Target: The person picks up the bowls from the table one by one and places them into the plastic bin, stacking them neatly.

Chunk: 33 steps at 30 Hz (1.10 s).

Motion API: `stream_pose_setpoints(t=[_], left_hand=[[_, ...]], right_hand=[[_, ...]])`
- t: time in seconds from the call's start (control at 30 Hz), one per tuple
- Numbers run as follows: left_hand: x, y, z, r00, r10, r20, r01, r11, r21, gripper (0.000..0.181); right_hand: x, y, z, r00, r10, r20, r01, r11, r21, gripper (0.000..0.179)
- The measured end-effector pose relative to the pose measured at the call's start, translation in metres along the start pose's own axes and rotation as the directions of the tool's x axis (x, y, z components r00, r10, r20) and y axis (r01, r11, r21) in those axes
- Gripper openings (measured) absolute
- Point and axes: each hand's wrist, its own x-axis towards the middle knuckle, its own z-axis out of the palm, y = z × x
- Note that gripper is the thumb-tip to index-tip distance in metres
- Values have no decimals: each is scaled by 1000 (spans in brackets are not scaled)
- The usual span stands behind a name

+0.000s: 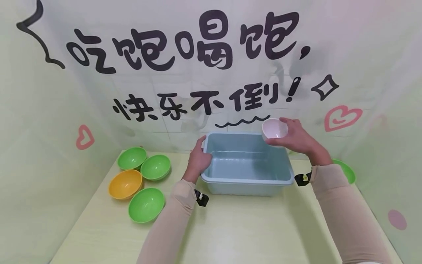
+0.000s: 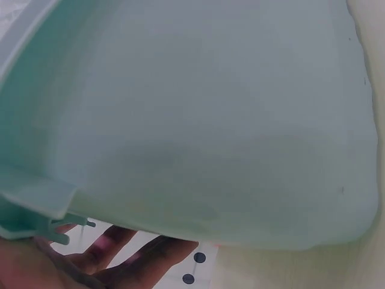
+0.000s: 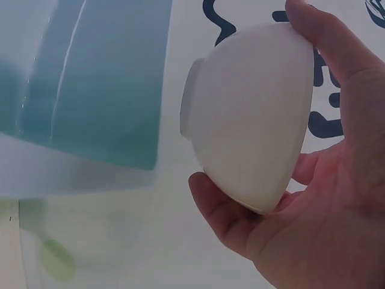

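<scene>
A small white bowl (image 1: 275, 129) is held in my right hand (image 1: 294, 136), raised over the back right corner of a blue-green plastic tub (image 1: 245, 181). In the right wrist view the bowl (image 3: 252, 114) lies on its side, its foot toward the tub (image 3: 114, 90), with thumb and fingers (image 3: 225, 214) around its rim. My left hand (image 1: 199, 160) grips the tub's left end, thumb over the rim. The left wrist view shows the tub's outer wall (image 2: 210, 120) and fingers (image 2: 150, 259) beneath its handle (image 2: 36, 192). No objects show inside the tub.
Left on the table (image 1: 227, 227) stand three green bowls, at the back (image 1: 132, 158), beside it (image 1: 156, 167) and in front (image 1: 146, 205), plus an orange bowl (image 1: 125, 184). Another green bowl (image 1: 345, 171) is partly hidden behind the right sleeve. A printed curtain (image 1: 211, 80) hangs behind.
</scene>
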Motion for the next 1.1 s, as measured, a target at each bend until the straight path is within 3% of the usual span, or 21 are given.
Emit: stream_pose_setpoints(t=[0.27, 0.8, 1.1], left_hand=[[-2, -1, -5, 999, 2, -36, -2, 1000, 10, 80], [-1, -4, 3, 999, 10, -40, -9, 1000, 11, 79], [0, -3, 3, 998, 22, -56, -21, 1000, 13, 79]], right_hand=[[16, -8, 16, 999, -47, 21, 46, 998, 35, 111], [41, -9, 35, 993, -109, 50, 106, 993, 52, 109], [45, -6, 42, 976, -186, 117, 175, 980, 97, 104]])
